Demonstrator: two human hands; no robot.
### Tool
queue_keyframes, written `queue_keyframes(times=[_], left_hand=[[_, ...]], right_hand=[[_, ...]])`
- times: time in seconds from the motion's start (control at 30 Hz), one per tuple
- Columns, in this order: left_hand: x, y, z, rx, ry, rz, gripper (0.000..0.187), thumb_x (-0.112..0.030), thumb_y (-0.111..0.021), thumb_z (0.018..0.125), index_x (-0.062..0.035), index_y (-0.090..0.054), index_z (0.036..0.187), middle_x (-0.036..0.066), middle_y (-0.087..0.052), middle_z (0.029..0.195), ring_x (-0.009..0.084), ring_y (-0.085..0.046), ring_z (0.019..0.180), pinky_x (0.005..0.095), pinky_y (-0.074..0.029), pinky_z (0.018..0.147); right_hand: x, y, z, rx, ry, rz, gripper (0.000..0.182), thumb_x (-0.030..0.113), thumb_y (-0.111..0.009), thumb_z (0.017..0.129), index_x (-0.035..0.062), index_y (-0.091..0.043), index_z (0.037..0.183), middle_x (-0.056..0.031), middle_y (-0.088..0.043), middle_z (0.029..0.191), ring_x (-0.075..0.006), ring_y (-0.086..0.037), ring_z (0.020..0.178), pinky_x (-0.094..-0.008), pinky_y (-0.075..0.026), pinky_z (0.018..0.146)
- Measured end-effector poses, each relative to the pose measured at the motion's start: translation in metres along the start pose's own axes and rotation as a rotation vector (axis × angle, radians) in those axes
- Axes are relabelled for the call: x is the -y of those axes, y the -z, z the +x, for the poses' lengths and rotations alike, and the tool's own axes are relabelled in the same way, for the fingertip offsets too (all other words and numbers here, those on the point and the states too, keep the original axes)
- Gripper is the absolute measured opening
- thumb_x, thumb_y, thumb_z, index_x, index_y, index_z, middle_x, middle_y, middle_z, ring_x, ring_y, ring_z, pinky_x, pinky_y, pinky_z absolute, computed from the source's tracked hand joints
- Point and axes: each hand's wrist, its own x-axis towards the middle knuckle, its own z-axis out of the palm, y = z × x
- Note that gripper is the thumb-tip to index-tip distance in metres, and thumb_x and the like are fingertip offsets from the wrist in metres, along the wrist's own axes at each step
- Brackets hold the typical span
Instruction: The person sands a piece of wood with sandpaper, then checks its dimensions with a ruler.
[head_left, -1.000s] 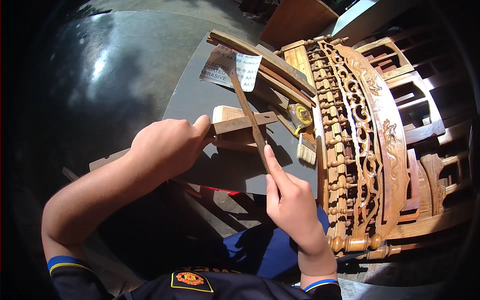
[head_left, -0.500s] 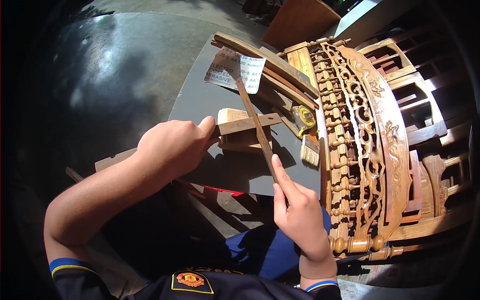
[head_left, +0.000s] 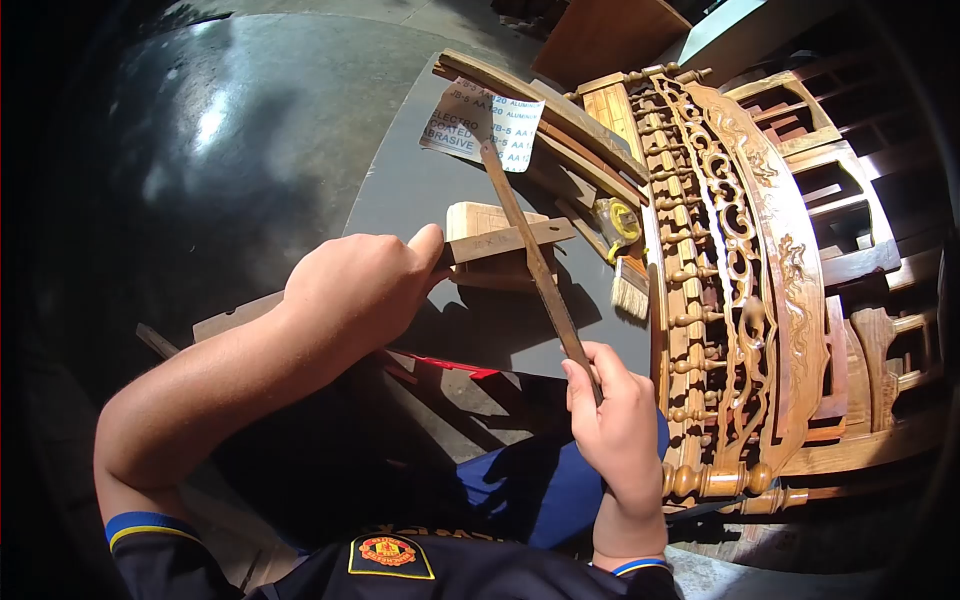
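My left hand (head_left: 370, 285) is closed around a flat wooden slat (head_left: 490, 243) with handwritten markings and a hole near its far end. That slat lies across a pale wooden block (head_left: 470, 219) on the grey board. My right hand (head_left: 615, 415) pinches the near end of a long, narrow brown stick (head_left: 535, 262), thumb on one side and fingers on the other. The stick crosses over the slat, and its far tip overlaps a sheet of sandpaper (head_left: 510, 135) lying printed side up.
Wooden strips (head_left: 560, 130) line the board's far edge. A yellow tape measure (head_left: 622, 222) and a paintbrush (head_left: 630, 290) lie at the right. Carved, varnished furniture (head_left: 780, 260) with turned spindles stands beyond. Grey board (head_left: 400, 150) spans the work area; concrete floor (head_left: 230, 170) is at left.
My right index finger, earlier stretched along the stick, is now drawn back and curled at its near end. The left hand keeps its hold on the slat; the view has shifted slightly.
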Motion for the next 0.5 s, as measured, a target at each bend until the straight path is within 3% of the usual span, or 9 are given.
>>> queue_keyframes(times=[0.1,0.2,0.5], left_hand=[[-0.005,0.0,-0.006,0.027,-0.068,-0.035,0.032,-0.034,-0.061,0.109,-0.004,-0.055,0.101,0.016,-0.063,0.06,0.0398,-0.067,0.055,0.0486,-0.053,0.05],[-0.006,0.001,-0.007,0.045,-0.05,-0.08,0.032,-0.035,-0.061,0.109,-0.0038,-0.056,0.101,0.016,-0.064,0.06,0.0405,-0.068,0.056,0.0504,-0.054,0.051],[0.012,0.0,0.001,-0.042,-0.017,-0.048,0.032,-0.035,-0.062,0.108,-0.004,-0.057,0.101,0.016,-0.065,0.061,0.04,-0.069,0.057,0.0496,-0.054,0.05]], right_hand=[[0.006,0.006,-0.026,-0.036,-0.047,-0.05,0.009,0.007,-0.071,0.102,-0.0018,-0.071,0.104,-0.0199,-0.066,0.07,-0.0386,-0.069,0.061,-0.043,-0.049,0.054],[0.008,-0.004,-0.027,-0.15,0.008,-0.056,0.009,0.007,-0.072,0.101,-0.0018,-0.072,0.098,-0.0195,-0.066,0.069,-0.0384,-0.068,0.06,-0.0415,-0.048,0.054],[0.001,-0.022,0.001,-0.181,0.107,-0.107,0.009,0.01,-0.072,0.101,0.0008,-0.072,0.098,-0.0187,-0.066,0.068,-0.0391,-0.067,0.061,-0.0436,-0.047,0.054]])
